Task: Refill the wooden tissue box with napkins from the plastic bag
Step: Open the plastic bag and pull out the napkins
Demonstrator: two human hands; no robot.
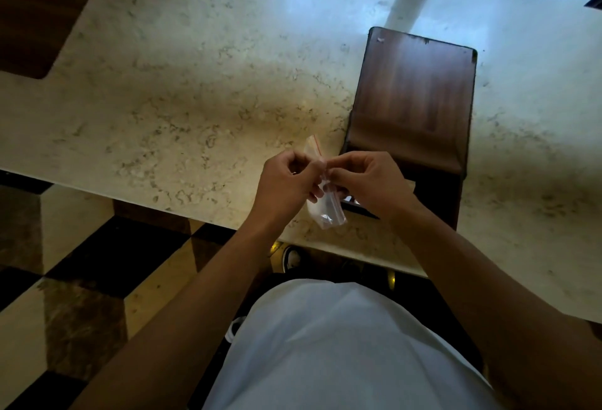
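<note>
A small clear plastic bag with a red zip strip hangs between my two hands above the table's near edge. My left hand pinches its top edge from the left and my right hand pinches it from the right, fingertips almost touching. The bag's upper corner sticks up behind my fingers. The dark wooden tissue box stands on the marble table just behind and to the right of my right hand, its lid raised and tilted away. The bag's contents look white and are too small to make out.
A dark wooden inlay lies at the table's far left. Below the near table edge is a checkered marble floor. My white shirt and a shoe show underneath my arms.
</note>
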